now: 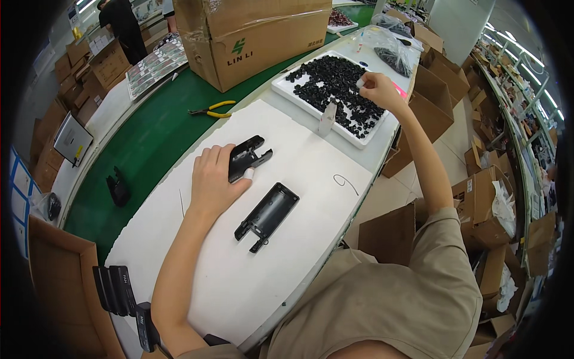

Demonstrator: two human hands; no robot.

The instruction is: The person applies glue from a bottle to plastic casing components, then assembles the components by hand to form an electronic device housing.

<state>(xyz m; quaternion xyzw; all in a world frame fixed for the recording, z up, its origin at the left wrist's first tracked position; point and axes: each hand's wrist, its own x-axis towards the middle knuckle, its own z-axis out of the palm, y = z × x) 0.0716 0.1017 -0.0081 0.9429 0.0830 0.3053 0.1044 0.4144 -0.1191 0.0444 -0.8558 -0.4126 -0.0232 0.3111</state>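
Observation:
My left hand (213, 179) grips a black plastic housing half (244, 159) with cut-out prongs at one end, on a white sheet. A white cover sits on its thumb. To the right of that hand, a second black housing half (269, 210) lies apart, hollow side up. At the far right my right hand (379, 91) is over a white tray (287, 91) heaped with small black parts (326, 76). Its fingers are pinched together, white covers on the tips. Whatever may be between them is too small to make out.
A large cardboard box (257, 42) stands on the green belt (155, 128), with yellow-handled pliers (212, 109) near it. Another black piece (118, 187) lies on the belt. Several black units (115, 290) sit at lower left. An open carton (66, 287) stands beside them.

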